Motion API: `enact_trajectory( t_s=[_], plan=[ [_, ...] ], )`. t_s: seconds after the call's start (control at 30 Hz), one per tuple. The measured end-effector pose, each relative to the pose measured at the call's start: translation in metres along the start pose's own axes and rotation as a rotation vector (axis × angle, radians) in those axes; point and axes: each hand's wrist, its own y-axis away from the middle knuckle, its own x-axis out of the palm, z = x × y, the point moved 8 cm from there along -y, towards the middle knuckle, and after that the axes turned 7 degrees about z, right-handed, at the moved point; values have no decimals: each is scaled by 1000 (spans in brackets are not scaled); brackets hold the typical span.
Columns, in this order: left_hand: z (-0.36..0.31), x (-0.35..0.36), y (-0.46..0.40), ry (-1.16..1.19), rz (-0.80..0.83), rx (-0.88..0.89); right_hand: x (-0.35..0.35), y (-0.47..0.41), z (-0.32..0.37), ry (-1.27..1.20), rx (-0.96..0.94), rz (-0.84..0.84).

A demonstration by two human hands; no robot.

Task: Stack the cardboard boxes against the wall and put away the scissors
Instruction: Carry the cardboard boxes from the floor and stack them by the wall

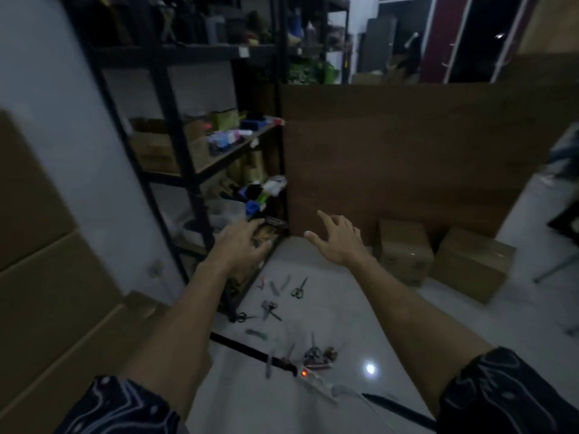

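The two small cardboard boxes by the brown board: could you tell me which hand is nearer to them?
Right. The right hand hovers open just left of the two cardboard boxes; the left hand is farther left, at the shelving unit.

- Storeroom or stockroom, dim
- Black metal shelving (pixel 188 145) crammed with small boxes and supplies
- Cardboard boxes (pixel 404 249) on tiled floor (pixel 344 308)
- Big cardboard sheet (pixel 407 158) leaning upright

The floor (pixel 329 277) is showing a glossy, smooth tiled finish, reflecting a bright light spot. The boxes (pixel 404 249) are presenting matt brown cardboard, one carrying shiny tape, and the panel (pixel 407 151) behind them is looking like matt brown board. The shelving frame (pixel 175 120) is appearing as black-painted metal; the scissors (pixel 299 289) are showing dull metal blades.
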Motion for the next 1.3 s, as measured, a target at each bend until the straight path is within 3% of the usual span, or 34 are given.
enact_trajectory(
  t_s=[0.2, 0.47, 0.7, 0.9, 1.3],
  plan=[
    [-99, 131, -123, 134, 244, 27, 2, -8, -176, -14, 259, 3],
    [-179, 284, -278, 204, 401, 36, 24, -64, -387, -116, 534, 106],
    [-279, 365, -378, 207, 588, 108, -1, -82, -536, -245, 741, 96],
    [-391, 442, -506, 221, 663, 214, -21, -115, -707, -352, 885, 39],
    [-577, 671, -759, 366, 861, 13, -39, -228, -1074, -519, 1114, 84]
  ],
)
